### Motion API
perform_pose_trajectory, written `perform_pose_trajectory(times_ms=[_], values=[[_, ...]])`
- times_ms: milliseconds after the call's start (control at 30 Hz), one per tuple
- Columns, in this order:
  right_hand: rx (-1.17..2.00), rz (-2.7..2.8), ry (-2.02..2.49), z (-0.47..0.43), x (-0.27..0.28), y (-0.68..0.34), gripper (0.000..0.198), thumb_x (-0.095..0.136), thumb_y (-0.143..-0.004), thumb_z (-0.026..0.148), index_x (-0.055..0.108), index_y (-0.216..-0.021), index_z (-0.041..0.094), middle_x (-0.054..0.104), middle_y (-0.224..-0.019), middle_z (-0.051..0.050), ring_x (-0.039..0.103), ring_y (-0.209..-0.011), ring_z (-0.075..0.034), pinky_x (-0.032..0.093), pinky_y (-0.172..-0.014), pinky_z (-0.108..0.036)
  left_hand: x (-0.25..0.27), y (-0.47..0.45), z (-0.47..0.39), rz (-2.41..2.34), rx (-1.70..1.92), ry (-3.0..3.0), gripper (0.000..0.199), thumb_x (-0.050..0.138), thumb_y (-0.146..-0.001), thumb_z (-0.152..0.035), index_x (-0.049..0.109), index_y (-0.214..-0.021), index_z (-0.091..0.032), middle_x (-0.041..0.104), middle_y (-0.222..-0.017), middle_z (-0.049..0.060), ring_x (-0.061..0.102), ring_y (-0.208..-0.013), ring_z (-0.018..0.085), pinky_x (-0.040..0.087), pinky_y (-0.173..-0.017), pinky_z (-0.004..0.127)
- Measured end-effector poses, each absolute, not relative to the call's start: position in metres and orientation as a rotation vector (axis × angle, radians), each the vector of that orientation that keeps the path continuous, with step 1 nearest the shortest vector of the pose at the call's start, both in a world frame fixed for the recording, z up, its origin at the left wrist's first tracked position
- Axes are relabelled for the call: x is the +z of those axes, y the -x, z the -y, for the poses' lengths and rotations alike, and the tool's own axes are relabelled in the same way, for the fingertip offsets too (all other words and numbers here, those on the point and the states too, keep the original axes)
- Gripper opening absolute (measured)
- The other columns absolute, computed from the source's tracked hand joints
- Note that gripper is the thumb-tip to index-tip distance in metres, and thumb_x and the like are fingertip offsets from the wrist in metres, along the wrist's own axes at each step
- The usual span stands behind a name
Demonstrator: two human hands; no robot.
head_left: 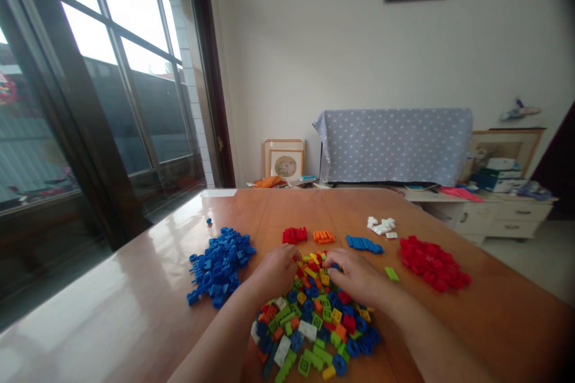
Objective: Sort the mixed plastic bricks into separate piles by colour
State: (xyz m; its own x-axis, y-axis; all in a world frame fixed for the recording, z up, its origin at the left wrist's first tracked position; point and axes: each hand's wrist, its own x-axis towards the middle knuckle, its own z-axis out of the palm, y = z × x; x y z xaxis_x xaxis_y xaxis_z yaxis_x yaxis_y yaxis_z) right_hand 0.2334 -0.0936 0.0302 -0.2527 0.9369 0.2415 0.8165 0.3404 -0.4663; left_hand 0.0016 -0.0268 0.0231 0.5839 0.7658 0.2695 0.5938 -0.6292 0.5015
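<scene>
A mixed pile of toy building bricks (309, 329) in green, blue, yellow, orange, red and white lies on the table in front of me. At the far left side of this pile is my left hand (282, 268), its fingers curled down and the tips partly hidden. My right hand (353, 272) reaches over the far right side, thumb and fingers bent inward. Some blue shows between them, but whether it is gripped is unclear. Just beyond the hands lie a row of red bricks (294, 235), a row of orange bricks (324, 236) and a row of blue bricks (364, 244).
A heap of blue bricks (222, 263) is on the left and a heap of red bricks (432, 263) on the right. White bricks (381, 226) and a single green brick (392, 274) lie right of centre. The wooden table (148, 287) runs toward a cloth-covered object (395, 146).
</scene>
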Motion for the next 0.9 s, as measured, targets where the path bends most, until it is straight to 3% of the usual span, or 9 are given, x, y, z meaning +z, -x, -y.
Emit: perform_pose_trajectory(times_ms=[100,167,300,433,700,900], values=[[0.275,2.123,1.521,0.089,0.022,-0.227,0.028,0.05,-0.093,0.027,0.073,-0.108,0.02,0.069,-0.12,-0.012,0.059,-0.114,-0.026,0.044,-0.1,-0.038,0.026,0.0,0.026,-1.094,0.693,-2.43,0.024,0.05,-0.081,-0.012,0.068,-0.096,-0.019,0.069,-0.1,0.008,0.062,-0.094,0.021,0.046,-0.081,0.028],[0.246,2.133,1.517,0.087,0.014,-0.222,0.037,0.047,-0.097,0.032,0.07,-0.123,0.019,0.061,-0.139,-0.015,0.051,-0.132,-0.03,0.037,-0.112,-0.044,0.026,-0.001,0.027,-1.048,0.666,-2.472,0.026,0.052,-0.08,-0.013,0.07,-0.098,-0.019,0.069,-0.102,0.007,0.061,-0.095,0.022,0.045,-0.085,0.029],[0.255,2.174,1.545,0.083,0.003,-0.217,0.042,0.045,-0.098,0.031,0.066,-0.133,0.02,0.051,-0.151,-0.013,0.037,-0.146,-0.031,0.028,-0.12,-0.05,0.023,-0.004,0.031,-0.995,0.59,-2.573,0.025,0.056,-0.079,-0.015,0.072,-0.096,-0.021,0.068,-0.101,0.007,0.06,-0.097,0.023,0.044,-0.089,0.032],[0.271,2.178,1.56,0.08,0.002,-0.213,0.039,0.049,-0.094,0.026,0.069,-0.126,0.019,0.056,-0.146,-0.013,0.039,-0.144,-0.032,0.029,-0.119,-0.05,0.02,-0.005,0.031,-1.04,0.593,-2.608,0.019,0.056,-0.078,-0.014,0.07,-0.089,-0.02,0.066,-0.098,0.007,0.059,-0.095,0.023,0.044,-0.086,0.031],[0.25,2.071,1.44,0.087,0.011,-0.209,0.022,0.057,-0.079,0.012,0.07,-0.093,0.022,0.07,-0.117,-0.009,0.056,-0.122,-0.027,0.035,-0.114,-0.044,0.021,-0.004,0.031,-1.102,0.569,-2.6,0.012,0.057,-0.076,-0.013,0.063,-0.083,-0.02,0.063,-0.093,0.005,0.056,-0.091,0.021,0.041,-0.078,0.028],[0.258,1.959,1.479,0.086,0.016,-0.216,0.013,0.057,-0.082,0.017,0.065,-0.09,0.023,0.068,-0.101,-0.007,0.06,-0.102,-0.025,0.046,-0.092,-0.036,0.028,-0.005,0.034,-1.123,0.587,-2.608,0.01,0.058,-0.075,-0.013,0.063,-0.08,-0.02,0.063,-0.09,0.004,0.055,-0.09,0.021,0.039,-0.075,0.028]])
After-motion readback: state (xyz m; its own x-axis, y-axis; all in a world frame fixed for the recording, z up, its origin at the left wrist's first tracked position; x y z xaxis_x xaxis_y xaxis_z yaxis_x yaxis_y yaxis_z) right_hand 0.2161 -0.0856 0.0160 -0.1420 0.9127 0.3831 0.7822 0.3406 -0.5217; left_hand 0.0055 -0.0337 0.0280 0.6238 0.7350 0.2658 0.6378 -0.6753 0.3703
